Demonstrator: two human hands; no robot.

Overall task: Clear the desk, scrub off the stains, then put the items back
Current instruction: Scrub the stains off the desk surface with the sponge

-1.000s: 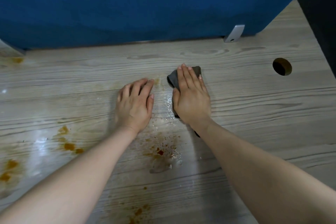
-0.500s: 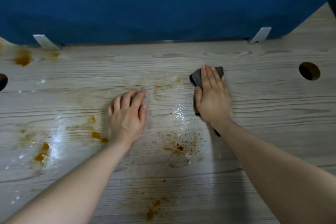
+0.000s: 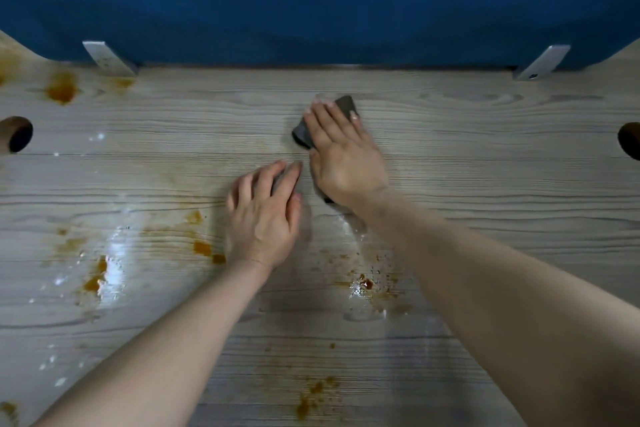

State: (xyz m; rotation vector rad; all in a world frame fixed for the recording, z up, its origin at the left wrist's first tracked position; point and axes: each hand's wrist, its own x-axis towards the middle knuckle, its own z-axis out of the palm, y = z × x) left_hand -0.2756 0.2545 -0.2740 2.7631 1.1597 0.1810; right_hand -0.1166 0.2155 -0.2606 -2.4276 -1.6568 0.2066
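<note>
Right hand (image 3: 346, 156), fingers straight, presses a dark grey cloth (image 3: 304, 132) onto the stained pale wood-grain counter (image 3: 485, 166); left hand (image 3: 263, 218) rests flat beside it

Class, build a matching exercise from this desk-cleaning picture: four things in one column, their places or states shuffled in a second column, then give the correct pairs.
Column A
1. dark cloth
2. left hand
3. blue partition
4. orange stains

Column B
a. stands along the desk's far edge
b. pressed flat under the right hand
c. scattered over the wooden desk
d. rests on the desk, holding nothing

Pairs: 1-b, 2-d, 3-a, 4-c
</note>
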